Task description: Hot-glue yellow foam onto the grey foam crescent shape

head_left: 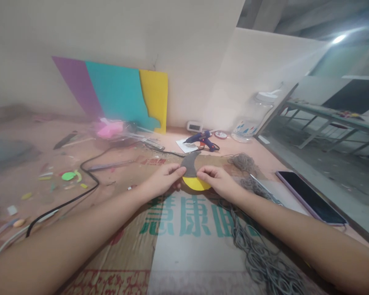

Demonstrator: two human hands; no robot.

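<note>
Between my two hands is a yellow crescent-shaped cutout (197, 184), its upper part covered in grey yarn (192, 164) that tapers to a tip. My left hand (169, 177) pinches its left edge with thumb and fingers. On the right edge, my right hand (213, 176) pinches close to where grey meets yellow. Loose grey yarn (261, 254) trails in a tangled heap below my right forearm. Just beyond the cutout lies a blue glue gun (203, 139) with a small red light, its nozzle over a white paper piece (184, 146).
Cardboard (178, 254) with printed characters covers the table under my hands. A phone (310, 196) lies at right. A clear bottle (253, 116), a small clock (194, 126) and coloured sheets (117, 94) stand behind. A black cable (92, 188) and scraps spread left.
</note>
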